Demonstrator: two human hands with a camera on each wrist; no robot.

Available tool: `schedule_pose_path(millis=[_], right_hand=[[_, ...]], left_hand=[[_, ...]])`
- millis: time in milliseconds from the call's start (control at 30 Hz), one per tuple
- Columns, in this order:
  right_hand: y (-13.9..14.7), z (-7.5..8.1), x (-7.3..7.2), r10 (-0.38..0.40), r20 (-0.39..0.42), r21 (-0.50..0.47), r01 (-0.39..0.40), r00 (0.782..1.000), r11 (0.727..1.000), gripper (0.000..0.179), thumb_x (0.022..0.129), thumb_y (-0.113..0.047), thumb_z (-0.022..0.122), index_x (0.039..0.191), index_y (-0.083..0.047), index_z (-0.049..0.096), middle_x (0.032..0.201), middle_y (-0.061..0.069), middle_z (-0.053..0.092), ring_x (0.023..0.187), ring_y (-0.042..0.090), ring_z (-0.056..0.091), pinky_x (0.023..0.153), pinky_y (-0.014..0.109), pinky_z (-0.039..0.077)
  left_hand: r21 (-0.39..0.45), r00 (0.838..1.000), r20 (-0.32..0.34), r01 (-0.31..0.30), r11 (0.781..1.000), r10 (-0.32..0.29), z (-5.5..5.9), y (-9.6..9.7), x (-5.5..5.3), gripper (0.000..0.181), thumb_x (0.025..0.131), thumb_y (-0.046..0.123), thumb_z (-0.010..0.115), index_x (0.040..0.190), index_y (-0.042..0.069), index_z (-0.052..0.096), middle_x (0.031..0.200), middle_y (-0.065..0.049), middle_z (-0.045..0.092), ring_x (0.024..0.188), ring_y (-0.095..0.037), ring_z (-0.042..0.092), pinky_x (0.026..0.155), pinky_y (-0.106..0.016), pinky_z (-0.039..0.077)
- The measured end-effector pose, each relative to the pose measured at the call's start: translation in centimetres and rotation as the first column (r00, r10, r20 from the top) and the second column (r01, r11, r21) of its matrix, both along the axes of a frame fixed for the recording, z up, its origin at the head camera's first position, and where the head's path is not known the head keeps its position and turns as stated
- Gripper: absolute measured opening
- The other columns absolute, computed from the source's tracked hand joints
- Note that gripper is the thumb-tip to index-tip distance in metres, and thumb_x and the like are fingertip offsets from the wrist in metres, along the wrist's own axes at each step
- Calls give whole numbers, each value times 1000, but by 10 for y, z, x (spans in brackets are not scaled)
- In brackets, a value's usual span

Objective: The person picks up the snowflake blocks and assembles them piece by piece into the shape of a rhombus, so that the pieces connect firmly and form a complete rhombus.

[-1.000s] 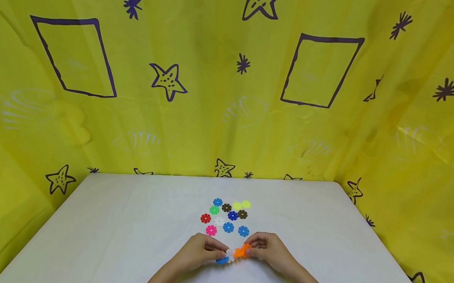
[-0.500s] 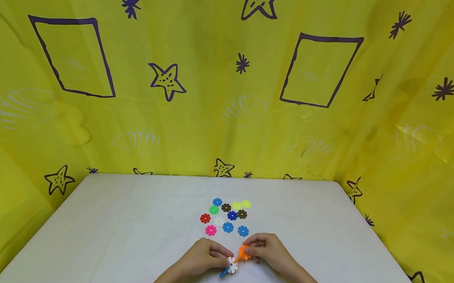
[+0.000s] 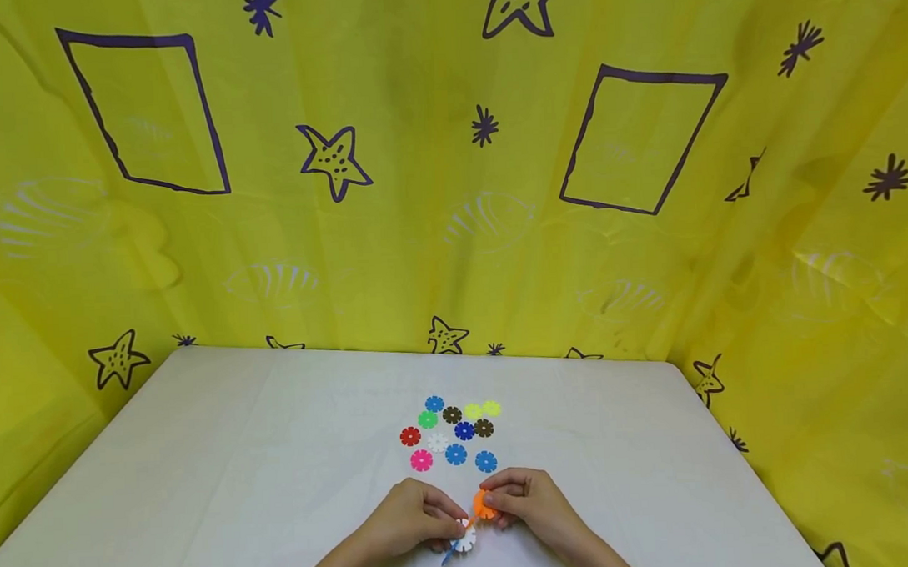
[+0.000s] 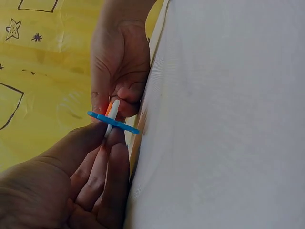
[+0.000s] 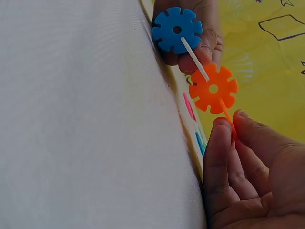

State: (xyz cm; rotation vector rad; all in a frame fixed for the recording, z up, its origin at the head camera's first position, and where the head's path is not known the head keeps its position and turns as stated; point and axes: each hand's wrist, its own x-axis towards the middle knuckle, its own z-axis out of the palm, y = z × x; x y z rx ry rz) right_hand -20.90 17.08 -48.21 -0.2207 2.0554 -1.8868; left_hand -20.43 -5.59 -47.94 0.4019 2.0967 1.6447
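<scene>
Several slotted plastic discs are joined in a chain between the two hands, just above the table's near side. My left hand [image 3: 413, 517] pinches the white disc [image 3: 464, 538] between thumb and fingers. A blue disc [image 5: 167, 36] slots crosswise into that white one. Beyond it, an orange disc [image 5: 205, 98] shows its face in the right wrist view, joined to the white disc's edge. My right hand [image 3: 535, 502] pinches a second orange disc [image 3: 482, 505], which stands edge-on in the right wrist view. The left wrist view mostly hides the orange pieces behind the white and blue ones.
Loose slotted discs lie in a group on the white table [image 3: 280, 456] beyond the hands, among them a red disc [image 3: 410, 436], a pink disc [image 3: 421, 461] and a blue disc [image 3: 486, 462]. A yellow patterned curtain [image 3: 408, 252] surrounds the table's back and sides.
The joined discs have turned, so the white one now faces the head camera and the blue one is edge-on. My left hand has shifted slightly right and nearer; both grips stay.
</scene>
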Motion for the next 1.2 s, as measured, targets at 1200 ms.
schedule_pose_path(millis=[1200], right_hand=[[-2,2,1,-29,44,20,28,999,999,30,89,-9,70,110,11,68,87,5,73,65,8,62,62,19,57]], left_hand=[[-66,999,41,4,998,-1,0,3,3,7,80,11,81,83,8,77,71,-6,73,57,-9,65,54,-23,57]])
